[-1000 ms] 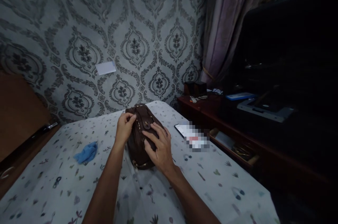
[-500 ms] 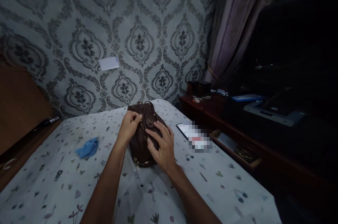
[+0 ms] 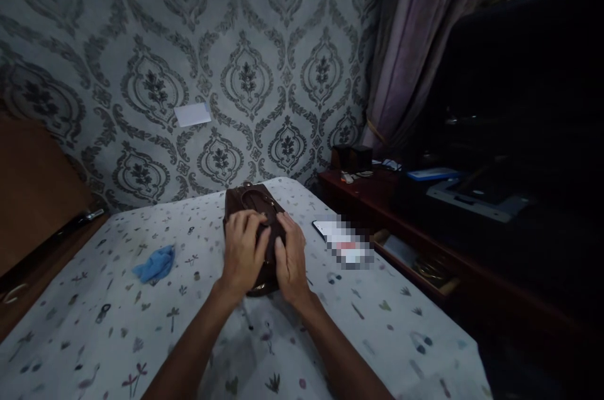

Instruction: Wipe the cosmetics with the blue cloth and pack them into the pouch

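Observation:
A dark brown leather handbag with gold-coloured fittings and a looped handle at its far end lies on the printed cloth. My left hand rests over its left side, fingers bent across the top. On the right side, my right hand presses against the bag with the thumb toward the middle. Between them the two hands clasp the bag, covering much of its top. Part of a zip shows at the near end.
A crumpled blue cloth lies left of the bag. A phone, partly pixelated, lies to the right. Beyond it stands a dark red desk with an open drawer. The patterned wall rises behind the white cloth.
My left hand has left its pinch at the bag's zip edge and now spreads over the left side. My right hand has shifted from the top toward the right side.

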Demonstrator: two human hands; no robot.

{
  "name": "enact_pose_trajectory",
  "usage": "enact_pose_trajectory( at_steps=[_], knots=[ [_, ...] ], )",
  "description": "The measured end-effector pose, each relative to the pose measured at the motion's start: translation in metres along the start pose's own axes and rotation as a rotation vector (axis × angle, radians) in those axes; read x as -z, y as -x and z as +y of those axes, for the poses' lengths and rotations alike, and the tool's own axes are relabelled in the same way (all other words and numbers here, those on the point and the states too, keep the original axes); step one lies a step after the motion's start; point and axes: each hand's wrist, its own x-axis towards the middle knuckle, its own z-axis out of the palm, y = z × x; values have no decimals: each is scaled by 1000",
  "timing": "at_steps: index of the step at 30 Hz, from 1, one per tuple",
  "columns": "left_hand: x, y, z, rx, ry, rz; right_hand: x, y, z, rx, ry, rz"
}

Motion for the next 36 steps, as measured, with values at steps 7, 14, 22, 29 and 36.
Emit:
enact_pose_trajectory(
  at_steps=[7, 14, 22, 29, 36],
  knots=[
    [-6, 42, 1, -385, -201, -1, 3, -4, -4, -270, -379, 77],
    [-7, 46, -15, -495, -274, 43, 11, -15, -5, -360, -460, 149],
    [-8, 49, -17, -447, -232, 45, 23, -5, 12, -400, -318, 154],
    [0, 40, -4, -121, 103, 11, 26, 22, 5, -407, -362, -17],
    [6, 33, 0, 107, 255, -9, 15, 20, 13, -425, -342, 42]
  ],
)
